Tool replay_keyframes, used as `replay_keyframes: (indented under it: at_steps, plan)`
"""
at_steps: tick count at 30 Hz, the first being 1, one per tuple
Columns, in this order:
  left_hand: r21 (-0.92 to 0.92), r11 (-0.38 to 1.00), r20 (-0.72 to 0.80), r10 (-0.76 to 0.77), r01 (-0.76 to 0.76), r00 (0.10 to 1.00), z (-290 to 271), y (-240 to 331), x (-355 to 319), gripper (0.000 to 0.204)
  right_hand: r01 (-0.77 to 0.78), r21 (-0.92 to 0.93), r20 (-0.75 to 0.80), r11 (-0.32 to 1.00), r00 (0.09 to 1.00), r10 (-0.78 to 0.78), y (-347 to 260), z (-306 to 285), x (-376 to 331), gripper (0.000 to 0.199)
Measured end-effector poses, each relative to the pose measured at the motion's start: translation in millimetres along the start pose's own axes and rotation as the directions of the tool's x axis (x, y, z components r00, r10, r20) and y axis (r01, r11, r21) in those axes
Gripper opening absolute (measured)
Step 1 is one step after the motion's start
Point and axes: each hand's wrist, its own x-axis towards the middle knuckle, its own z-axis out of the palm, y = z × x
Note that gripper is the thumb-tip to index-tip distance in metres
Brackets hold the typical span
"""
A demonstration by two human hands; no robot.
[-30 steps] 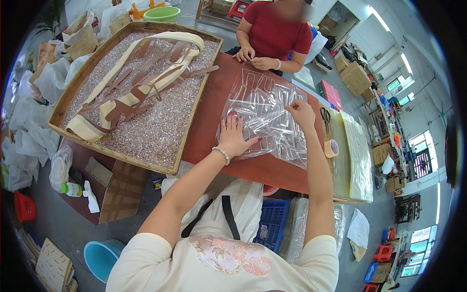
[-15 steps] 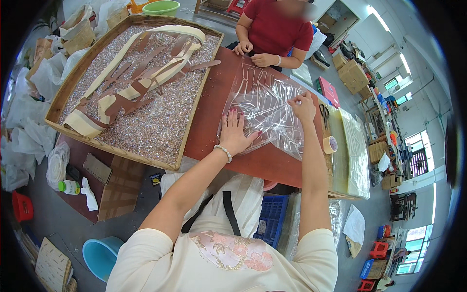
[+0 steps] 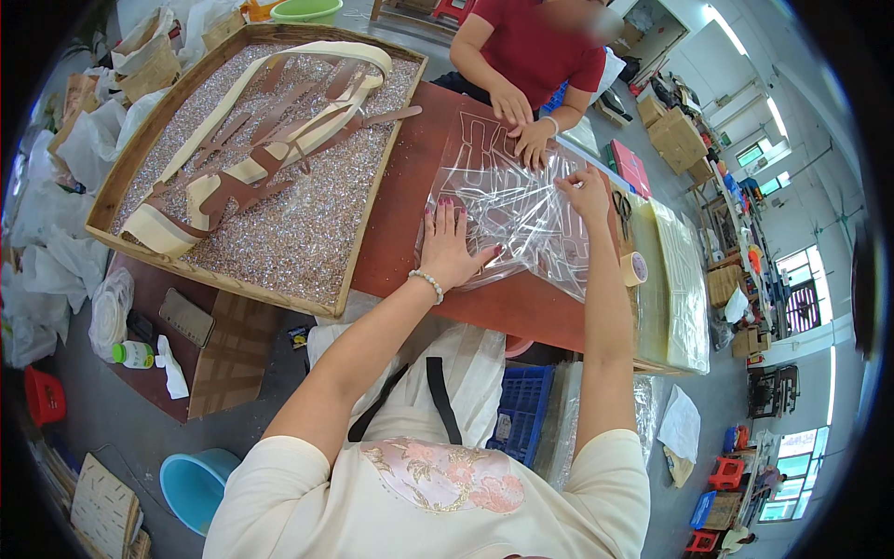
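Observation:
A crinkled sheet of clear plastic film (image 3: 517, 219), marked with pale looping outlines, lies over a reddish-brown tabletop (image 3: 386, 219). My left hand (image 3: 451, 252) rests flat on the film's near left part, fingers stretched and a beaded bracelet at the wrist. At the right side of the film, my right hand (image 3: 585, 194) is closed in a pinch on it, and tight creases run from there across the sheet. Across the table, a co-worker's hand (image 3: 533, 142) touches the film's far right edge, with the other hand (image 3: 509, 101) close beside it.
A wooden tray (image 3: 346, 296) of glittering stones with brown and cream straps (image 3: 237, 172) stands left. To the right are scissors (image 3: 622, 210), a tape roll (image 3: 633, 269) and stacked clear sheets (image 3: 678, 289). A blue crate (image 3: 521, 415) and blue bucket (image 3: 196, 486) sit below.
The co-worker's hands have moved right and nearer, onto the film's far right edge. My right hand still pinches the film, shifted very slightly; my left hand stays flat.

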Motion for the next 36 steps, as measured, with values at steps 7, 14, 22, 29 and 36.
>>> replay_keyframes:
  at_steps: [7,14,22,29,36]
  plan:
    - [0.038,0.999,0.013,0.013,-0.014,1.0,-1.0,-3.5,-0.5,0.104,-0.357,0.601,0.321,0.715,0.927,0.193,-8.7,-10.9,0.7,0.031]
    - [0.03,0.999,0.031,0.033,-0.034,0.999,8.0,3.7,-0.7,0.104,-0.61,0.558,0.488,0.562,0.79,0.372,6.2,-6.3,-5.9,0.029]
    - [0.034,0.998,0.135,-0.051,0.047,0.99,3.8,7.6,9.8,0.107,0.642,0.126,0.381,0.757,0.673,-0.634,-94.5,-64.2,-107.7,0.039]
    - [0.039,0.997,0.255,-0.073,0.065,0.964,-6.3,24.8,7.4,0.106,0.864,-0.246,0.378,0.44,0.503,-0.777,-82.4,-67.1,-130.5,0.025]
    - [0.041,0.99,0.406,-0.138,0.133,0.903,-20.6,18.9,30.6,0.112,0.845,-0.302,0.388,0.441,0.532,-0.753,-80.9,-53.8,-123.8,0.027]
